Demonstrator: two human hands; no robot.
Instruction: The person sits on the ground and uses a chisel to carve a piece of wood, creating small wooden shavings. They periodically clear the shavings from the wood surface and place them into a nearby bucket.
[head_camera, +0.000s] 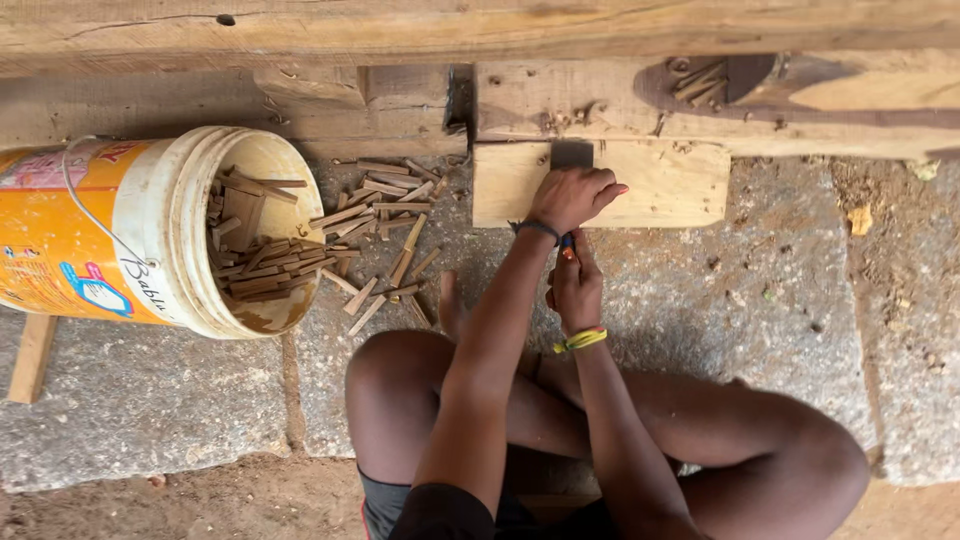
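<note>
At the far left a yellow and white plastic bucket (150, 230) lies on its side on the stone floor (760, 300), its mouth facing right. Inside it sits a heap of short, thin brown wood sticks (250, 255). More of the same sticks, a loose pile (385, 225), lie spilled on the floor just right of the bucket's mouth, some crossing one another.

Right of the pile, a pale flat wood board (660, 185) rests on the floor, its far edge against the long rough timber beam (480, 30) that runs across the far side of the scene. The board is light tan, roughly rectangular, with a dark notch in its far edge where the hand sits.

The left hand (572, 197), with a dark band on the wrist, is curled in a closed grip on top of the board near its far edge; what it grips is hidden by the fingers. Just near of it, the right hand (577, 285), with a yellow band on the wrist, is closed around a small tool handle (567, 243) that shows blue and red between the two hands; its working end cannot be seen. Both hands are touching or nearly so.

At the near side, the person's bare knees are folded on the floor.
</note>
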